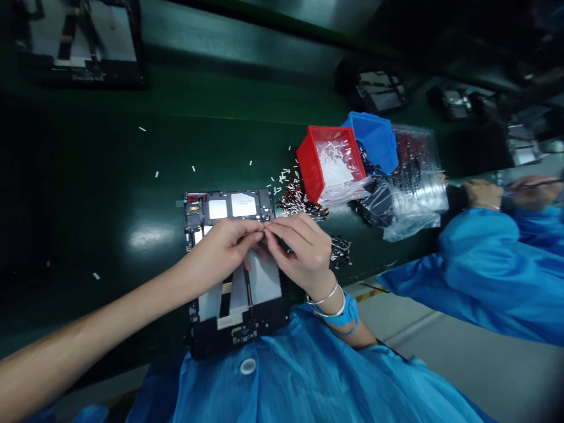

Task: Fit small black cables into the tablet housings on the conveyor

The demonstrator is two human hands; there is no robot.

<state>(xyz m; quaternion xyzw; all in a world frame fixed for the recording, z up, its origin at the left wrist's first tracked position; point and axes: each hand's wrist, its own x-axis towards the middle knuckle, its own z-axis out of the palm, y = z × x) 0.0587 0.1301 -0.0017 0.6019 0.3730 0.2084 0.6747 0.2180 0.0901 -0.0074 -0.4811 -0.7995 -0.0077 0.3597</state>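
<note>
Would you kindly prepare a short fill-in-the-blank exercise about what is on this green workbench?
1. The left hand and right hand meet fingertip to fingertip above an opened ____.
2. The bin holding small white parts is ____ in colour.
3. Behind it stands a ____ bin.
4. The right wrist wears silver ____.

Missing words: tablet; red; blue; bangles

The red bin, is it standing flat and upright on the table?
No, the red bin is tipped over toward the person, so its open mouth shows the small white parts inside, and it leans by the blue bin.
</note>
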